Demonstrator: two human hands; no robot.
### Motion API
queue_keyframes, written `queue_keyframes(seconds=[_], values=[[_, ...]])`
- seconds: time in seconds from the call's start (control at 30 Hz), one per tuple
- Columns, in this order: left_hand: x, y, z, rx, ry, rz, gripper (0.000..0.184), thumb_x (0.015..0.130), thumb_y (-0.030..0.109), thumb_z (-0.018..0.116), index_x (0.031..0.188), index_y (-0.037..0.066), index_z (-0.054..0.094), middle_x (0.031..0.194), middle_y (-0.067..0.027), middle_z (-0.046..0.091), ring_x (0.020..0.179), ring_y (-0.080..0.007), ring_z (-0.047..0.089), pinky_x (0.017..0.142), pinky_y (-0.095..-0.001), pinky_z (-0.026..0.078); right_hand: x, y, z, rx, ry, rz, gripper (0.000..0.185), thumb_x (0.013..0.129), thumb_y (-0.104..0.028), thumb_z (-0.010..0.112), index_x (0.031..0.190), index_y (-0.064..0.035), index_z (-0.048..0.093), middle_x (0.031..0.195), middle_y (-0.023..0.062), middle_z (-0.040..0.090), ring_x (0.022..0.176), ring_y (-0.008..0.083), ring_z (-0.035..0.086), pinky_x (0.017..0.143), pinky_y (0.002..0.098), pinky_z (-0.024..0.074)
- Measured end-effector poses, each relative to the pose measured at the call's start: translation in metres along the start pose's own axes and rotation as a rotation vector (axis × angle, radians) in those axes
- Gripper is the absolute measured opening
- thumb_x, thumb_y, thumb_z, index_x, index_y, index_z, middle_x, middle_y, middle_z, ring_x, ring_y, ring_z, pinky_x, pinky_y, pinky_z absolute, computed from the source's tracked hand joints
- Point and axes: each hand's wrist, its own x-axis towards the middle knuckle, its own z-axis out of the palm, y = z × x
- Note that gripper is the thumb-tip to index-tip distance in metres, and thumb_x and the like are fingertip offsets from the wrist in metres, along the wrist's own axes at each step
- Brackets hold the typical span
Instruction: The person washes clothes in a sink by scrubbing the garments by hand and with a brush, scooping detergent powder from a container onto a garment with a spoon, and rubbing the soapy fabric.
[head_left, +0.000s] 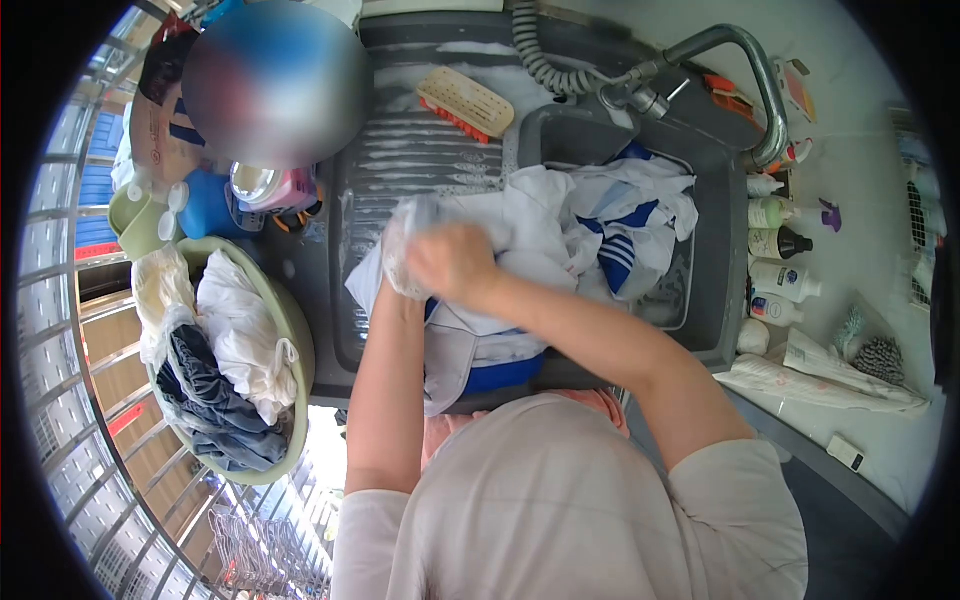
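Observation:
A wet white-and-blue garment (510,215) is spread from the ridged washboard (420,140) into the sink basin (672,305). My left hand (402,272) is at the garment's left side, with soapy white cloth wrapped over it, so its fingers are hidden. Against it presses my right hand (455,262), closed in a fist on the cloth and blurred by motion. Blue panels with white stripes (617,262) show on the part inside the basin. Further up the board lies a scrubbing brush (465,103) with a cream back and orange bristles.
At left, a green tub (300,400) holds white and dark clothes, beneath blue bottles (208,203). A faucet (735,40) with a coiled hose (540,60) arches over the sink's far right. Several bottles (785,280) line the right ledge. A metal rail borders the left.

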Motion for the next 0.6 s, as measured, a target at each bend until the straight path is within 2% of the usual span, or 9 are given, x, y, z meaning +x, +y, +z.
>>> queue_keyframes(seconds=[0.13, 0.17, 0.2, 0.27, 0.3, 0.4, 0.47, 0.5, 0.6], values=[[0.004, 0.006, -0.021, 0.010, 0.060, -0.132, 0.024, 0.097, 0.030, 0.049, 0.095, 0.010, 0.061, 0.087, -0.0032, 0.062, 0.076, -0.0161, 0.058, 0.066, -0.0297, 0.052, -0.017, -0.002, -0.001, 0.068, 0.115, -0.222, 0.020, 0.073, -0.030, 0.066, 0.063, -0.0138, 0.061, 0.061, 0.0097, 0.061, 0.054, 0.0294, 0.061, 0.049, 0.0449, 0.0457], [0.006, 0.004, -0.017, -0.062, -0.192, -0.183, 0.028, 0.099, 0.032, 0.047, 0.102, 0.009, 0.062, 0.092, -0.0036, 0.064, 0.084, -0.0160, 0.062, 0.073, -0.0280, 0.052, -0.009, 0.004, -0.002, 0.022, 0.093, -0.174, 0.021, 0.076, -0.029, 0.065, 0.062, -0.0136, 0.060, 0.062, 0.0076, 0.061, 0.055, 0.0304, 0.060, 0.051, 0.0447, 0.0470], [-0.001, 0.002, 0.006, -0.058, -0.194, -0.187, 0.028, 0.099, 0.032, 0.047, 0.102, 0.009, 0.062, 0.092, -0.0036, 0.064, 0.084, -0.0160, 0.062, 0.073, -0.0280, 0.052, 0.000, 0.014, 0.000, 0.021, 0.099, -0.172, 0.021, 0.076, -0.029, 0.065, 0.062, -0.0136, 0.060, 0.062, 0.0076, 0.061, 0.055, 0.0304, 0.060, 0.051, 0.0447, 0.0470], [-0.014, 0.006, 0.060, 0.161, 0.329, -0.019, 0.034, 0.098, 0.037, 0.047, 0.111, 0.009, 0.059, 0.104, -0.0037, 0.066, 0.096, -0.0184, 0.063, 0.082, -0.0297, 0.051, 0.021, 0.033, 0.004, -0.032, 0.141, 0.065, 0.019, 0.080, -0.027, 0.063, 0.066, -0.0140, 0.061, 0.059, 0.0050, 0.059, 0.054, 0.0319, 0.058, 0.053, 0.0450, 0.0479], [-0.007, 0.013, 0.067, 0.086, 0.397, -0.129, 0.037, 0.099, 0.033, 0.042, 0.120, 0.005, 0.055, 0.117, -0.0076, 0.063, 0.108, -0.0215, 0.061, 0.085, -0.0322, 0.051, 0.024, 0.035, 0.002, -0.031, 0.152, 0.056, 0.019, 0.080, -0.027, 0.063, 0.066, -0.0140, 0.061, 0.059, 0.0050, 0.059, 0.054, 0.0319, 0.058, 0.053, 0.0450, 0.0479], [-0.030, 0.031, 0.106, -0.013, 0.379, -0.178, 0.038, 0.098, 0.027, 0.038, 0.123, 0.003, 0.054, 0.122, -0.0102, 0.062, 0.112, -0.0230, 0.060, 0.087, -0.0367, 0.051, 0.025, 0.039, -0.012, -0.054, 0.144, 0.240, 0.015, 0.083, -0.024, 0.063, 0.084, -0.0094, 0.065, 0.070, 0.0063, 0.061, 0.065, 0.0311, 0.060, 0.062, 0.0411, 0.0487], [-0.036, 0.031, 0.106, -0.037, 0.323, -0.116, 0.035, 0.097, 0.019, 0.036, 0.118, 0.001, 0.057, 0.117, -0.0117, 0.065, 0.106, -0.0246, 0.064, 0.086, -0.0393, 0.052, 0.018, 0.035, -0.026, 0.218, 0.361, 0.159, 0.021, 0.084, -0.028, 0.063, 0.093, -0.0096, 0.060, 0.085, 0.0101, 0.063, 0.080, 0.0315, 0.060, 0.070, 0.0409, 0.0474], [-0.038, 0.033, 0.093, -0.030, 0.239, -0.080, 0.038, 0.096, 0.020, 0.036, 0.120, -0.001, 0.055, 0.118, -0.0125, 0.064, 0.107, -0.0255, 0.063, 0.090, -0.0395, 0.050, 0.010, 0.035, -0.033, 0.219, 0.352, 0.025, 0.034, 0.082, -0.029, 0.068, 0.108, -0.0092, 0.058, 0.104, 0.0140, 0.058, 0.097, 0.0316, 0.056, 0.084, 0.0388, 0.0431], [-0.053, 0.036, 0.103, -0.044, 0.017, -0.041, 0.038, 0.095, 0.019, 0.040, 0.120, -0.004, 0.055, 0.116, -0.0135, 0.065, 0.106, -0.0253, 0.063, 0.093, -0.0393, 0.050, -0.009, 0.002, -0.071, 0.109, 0.167, -0.134, 0.044, 0.079, -0.027, 0.071, 0.118, -0.0113, 0.057, 0.108, 0.0145, 0.056, 0.104, 0.0320, 0.054, 0.092, 0.0379, 0.0398]])
